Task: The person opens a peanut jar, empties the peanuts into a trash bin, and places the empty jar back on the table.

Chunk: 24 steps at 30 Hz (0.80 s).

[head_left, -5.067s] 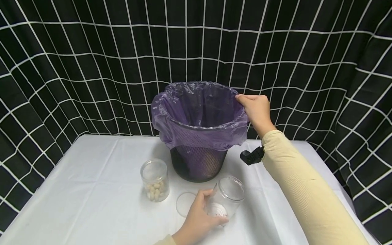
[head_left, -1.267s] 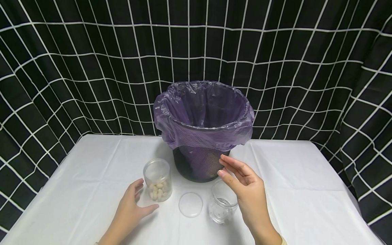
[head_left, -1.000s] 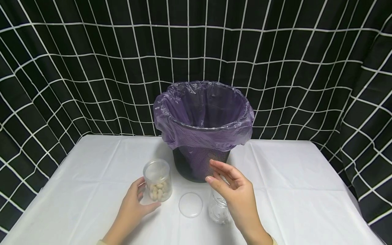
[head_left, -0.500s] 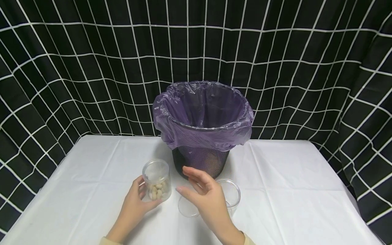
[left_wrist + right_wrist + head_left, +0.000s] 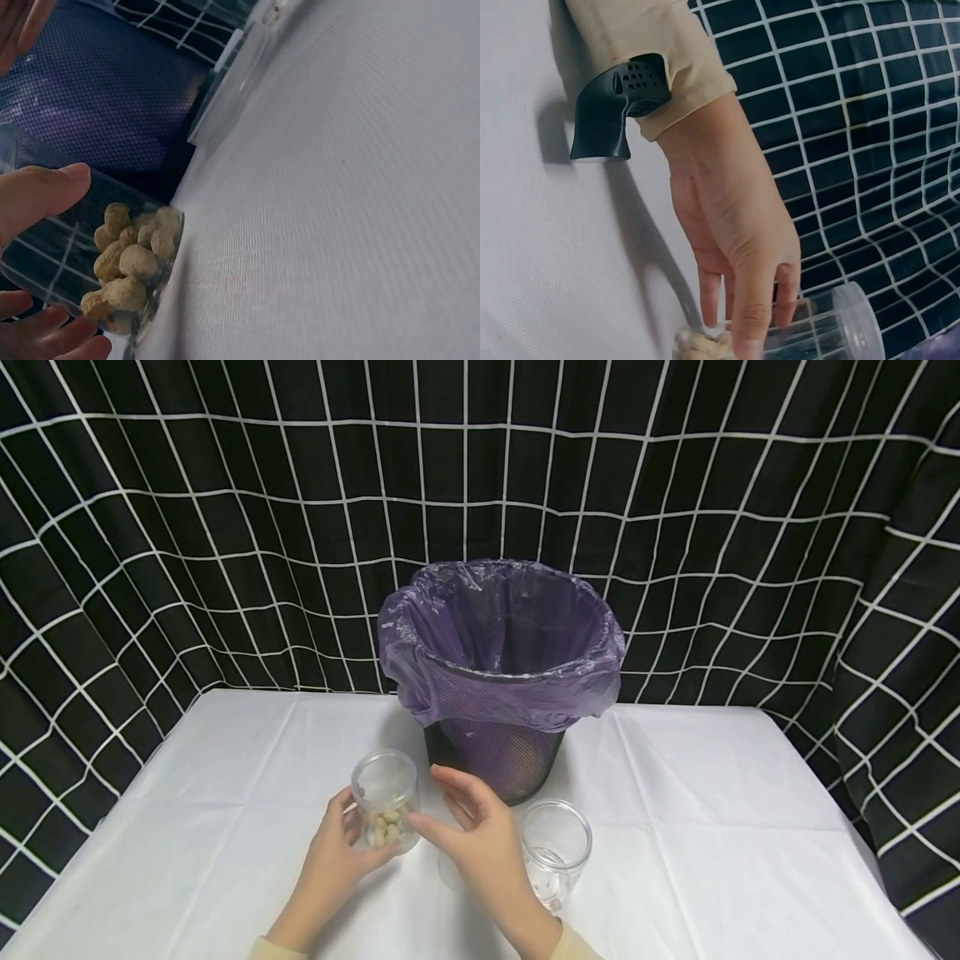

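Tan peanuts (image 5: 387, 828) in jar (image 5: 385, 781) between both hands (image 5: 336, 853) (image 5: 483, 843).

Bright, even light on the white table (image 5: 712, 793) in the head view, small glints on the purple bag (image 5: 502, 697), curtain (image 5: 480, 468) lines splaying toward the edges, dimmer, greyer wrist views, soft shadow beside the right hand (image 5: 735, 217)
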### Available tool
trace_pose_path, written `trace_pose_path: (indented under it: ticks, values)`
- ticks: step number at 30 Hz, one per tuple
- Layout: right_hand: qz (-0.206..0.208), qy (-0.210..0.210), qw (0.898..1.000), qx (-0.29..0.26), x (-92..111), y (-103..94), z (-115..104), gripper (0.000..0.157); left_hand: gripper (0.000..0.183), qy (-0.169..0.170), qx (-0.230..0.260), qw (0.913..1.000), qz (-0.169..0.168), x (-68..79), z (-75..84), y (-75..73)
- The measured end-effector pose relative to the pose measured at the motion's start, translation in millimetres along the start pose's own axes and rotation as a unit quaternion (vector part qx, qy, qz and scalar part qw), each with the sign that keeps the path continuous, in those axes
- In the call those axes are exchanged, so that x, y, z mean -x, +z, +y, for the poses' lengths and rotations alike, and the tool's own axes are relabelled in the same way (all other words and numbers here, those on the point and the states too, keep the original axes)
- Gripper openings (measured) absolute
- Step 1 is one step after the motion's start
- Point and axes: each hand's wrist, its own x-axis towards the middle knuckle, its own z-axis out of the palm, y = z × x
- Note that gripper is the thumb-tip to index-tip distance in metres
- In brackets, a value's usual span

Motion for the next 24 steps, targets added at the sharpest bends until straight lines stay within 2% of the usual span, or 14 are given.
trace_pose_path:
  ticks: [7, 12, 20, 24]
  values:
    - [0.003, 0.008, 1.000, 0.024, -8.5, 6.2, 11.1, 0.056, 0.100, -0.007, 0.015, 0.9999, -0.003, -4.8, -3.0, 3.9]
    - [-0.003, 0.006, 1.000, 0.021, -16.0, 10.5, 18.9, 0.065, 0.097, -0.003, 0.012, 0.9999, 0.005, -6.4, -2.5, 7.3]
    - [-0.009, 0.020, 0.999, 0.042, -22.9, 16.5, 27.0, 0.070, 0.100, -0.016, -0.037, 0.9985, 0.036, -9.0, -1.2, 15.2]
    - [-0.013, 0.023, 0.999, 0.045, -24.7, 17.7, 32.2, 0.072, 0.102, -0.016, -0.035, 0.9987, 0.031, -7.2, 0.6, 16.6]
